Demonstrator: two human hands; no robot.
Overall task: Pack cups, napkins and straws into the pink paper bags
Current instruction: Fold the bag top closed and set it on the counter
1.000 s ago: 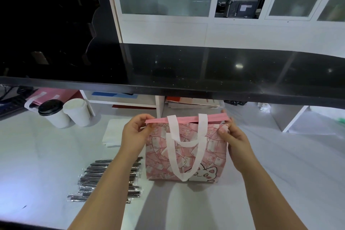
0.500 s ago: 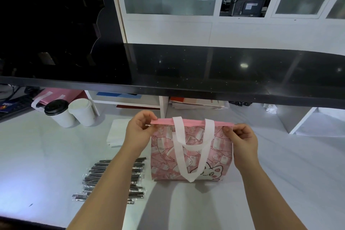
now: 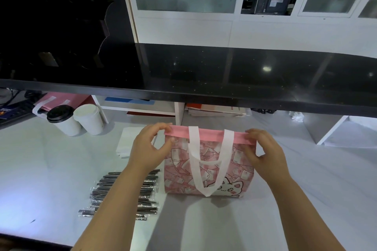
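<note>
A pink paper bag (image 3: 240,171) with white handles and a cat drawing stands upright on the white counter. My left hand (image 3: 149,146) pinches the left end of its pink top rim. My right hand (image 3: 263,153) pinches the right end of the rim. The bag's mouth looks pressed flat. Wrapped black straws (image 3: 126,191) lie in a heap to the left of the bag, partly under my left forearm. White napkins (image 3: 130,142) sit behind my left hand. Two white cups stand at the back left, one with a black lid (image 3: 63,119), one with a white lid (image 3: 88,116).
A black shelf (image 3: 224,79) overhangs the back of the counter. More pink bags (image 3: 59,100) lie flat behind the cups. A white divider (image 3: 179,112) stands behind the bag, and a white bracket (image 3: 334,130) stands at the right. Papers lie under the shelf.
The view has shifted slightly. Both hands stay on the bag's rim; their fingers have loosened a little and the rim now lies flatter and straighter.
</note>
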